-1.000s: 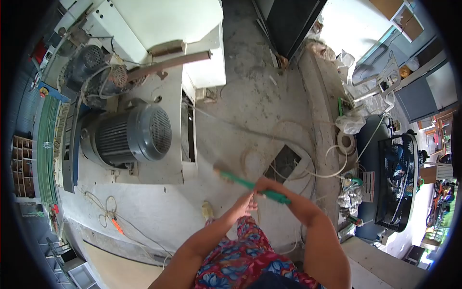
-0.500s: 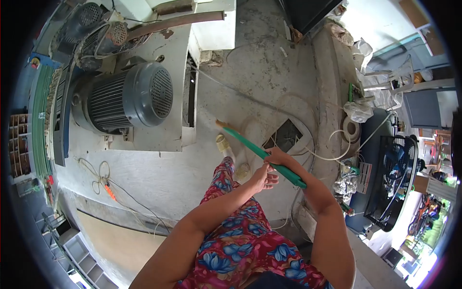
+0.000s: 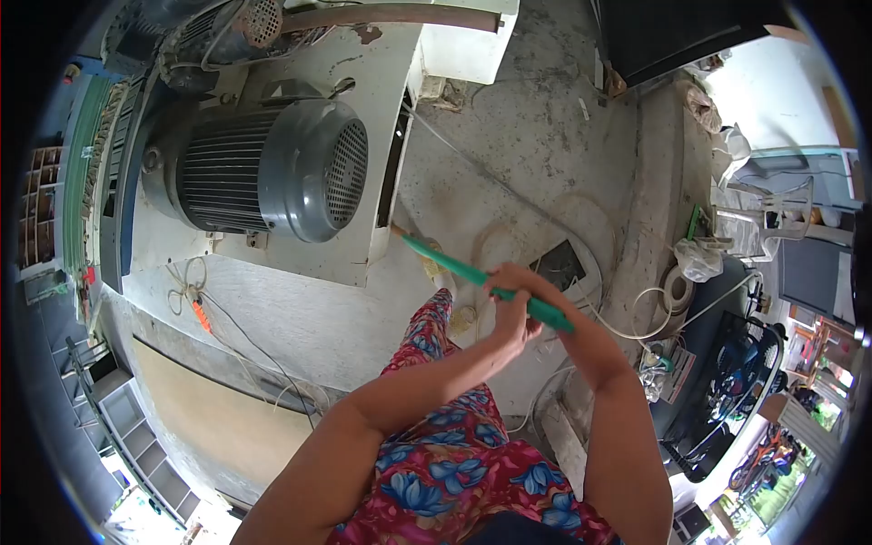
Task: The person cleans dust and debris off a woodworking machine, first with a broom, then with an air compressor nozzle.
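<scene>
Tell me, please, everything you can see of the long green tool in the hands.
The long green tool is slender toward its brownish tip and wider at the rear end; it looks smooth, perhaps plastic. It slants across the view, tip toward the motor base, though contact there is unclear. The right hand grips it near mid-length, and the left hand touches it close by.

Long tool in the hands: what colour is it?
The long tool is green with a brownish tip; the head view, the only one, shows it.
</scene>
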A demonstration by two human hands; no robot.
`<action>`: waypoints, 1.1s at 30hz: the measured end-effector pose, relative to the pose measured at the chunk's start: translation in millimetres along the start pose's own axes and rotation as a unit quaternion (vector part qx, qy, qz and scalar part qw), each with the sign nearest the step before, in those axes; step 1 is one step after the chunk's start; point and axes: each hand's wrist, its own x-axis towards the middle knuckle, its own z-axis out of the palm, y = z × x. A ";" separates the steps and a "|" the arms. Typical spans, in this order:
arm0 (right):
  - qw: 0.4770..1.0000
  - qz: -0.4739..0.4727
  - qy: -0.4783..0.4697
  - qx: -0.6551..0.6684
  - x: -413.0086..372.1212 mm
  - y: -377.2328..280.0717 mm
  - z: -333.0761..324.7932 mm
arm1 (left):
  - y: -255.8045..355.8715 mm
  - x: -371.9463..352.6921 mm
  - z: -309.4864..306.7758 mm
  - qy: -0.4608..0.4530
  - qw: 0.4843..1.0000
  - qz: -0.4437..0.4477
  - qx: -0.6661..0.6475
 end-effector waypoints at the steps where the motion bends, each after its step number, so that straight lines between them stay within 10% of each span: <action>1: 1.000 -0.007 0.018 -0.020 13.3 -2.0 -14.0 | 16.9 13.1 5.9 -0.015 1.000 0.003 0.009; 7: 0.958 0.090 0.271 0.040 -3.1 -64.2 -46.5 | 46.0 30.8 26.6 -0.032 0.989 0.076 0.124; 16: 0.985 0.137 0.097 0.022 -90.9 -12.6 -55.3 | -7.2 -2.1 77.9 -0.120 0.982 -0.145 -0.004; 19: 0.951 0.206 0.227 0.028 -88.6 -3.3 -71.2 | 1.5 34.0 72.6 -0.164 0.960 -0.167 0.153; 23: 0.874 0.069 0.439 -0.194 -109.4 7.5 -19.9 | -20.5 -13.7 67.5 -0.093 0.973 -0.099 0.189; 29: 0.971 0.163 0.165 0.062 -117.6 1.7 -57.0 | -26.7 15.1 82.8 -0.123 0.963 -0.185 0.156; 33: 0.922 0.218 0.320 -0.011 -99.5 -13.6 -77.2 | 9.1 31.4 90.3 -0.143 0.955 -0.156 0.207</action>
